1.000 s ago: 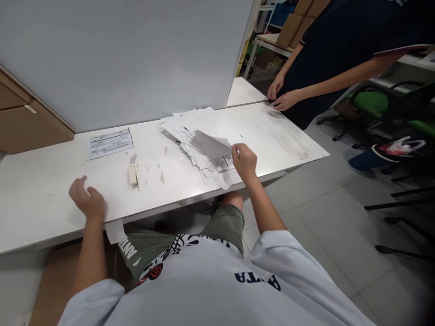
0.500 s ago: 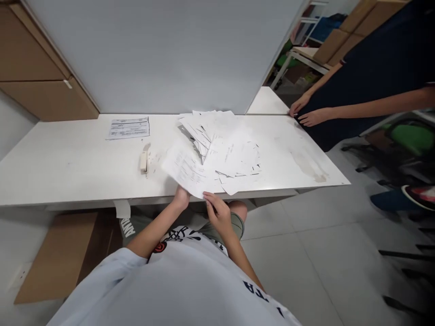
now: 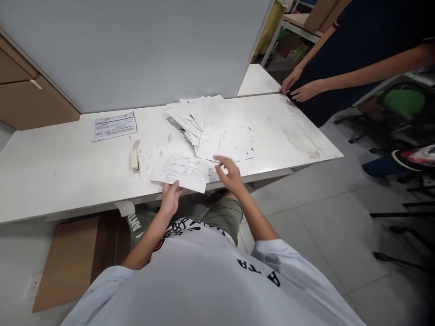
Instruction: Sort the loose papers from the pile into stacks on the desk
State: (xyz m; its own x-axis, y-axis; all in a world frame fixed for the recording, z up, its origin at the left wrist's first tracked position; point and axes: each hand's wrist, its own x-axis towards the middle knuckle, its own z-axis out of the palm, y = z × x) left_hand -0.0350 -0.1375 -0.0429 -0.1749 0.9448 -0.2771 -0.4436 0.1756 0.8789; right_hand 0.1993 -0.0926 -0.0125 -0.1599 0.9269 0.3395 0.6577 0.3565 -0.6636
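My left hand [image 3: 171, 198] is closed on the near edge of a printed sheet of paper [image 3: 185, 173], thumb on top, at the front edge of the white table. My right hand [image 3: 229, 173] is off that sheet, its fingers apart with nothing in them, by the near edge of a messy pile of papers [image 3: 220, 136]. The pile is fanned out, with printed sheets on top. To the left of the held sheet lies a small cream-coloured stapler [image 3: 135, 160], with small scraps around it.
A printed document [image 3: 114, 126] lies at the back left of the table [image 3: 64, 181]. A grey panel [image 3: 142, 50] rises behind it. Cardboard boxes [image 3: 37, 99] stand at left, and an open carton [image 3: 68, 258] is below. Another person's hands [image 3: 299, 88] rest at the right corner.
My right hand has let go of the sheet and moved up and right toward the pile. The sheet now lies flatter in my left hand, which has shifted left. The view has turned slightly.
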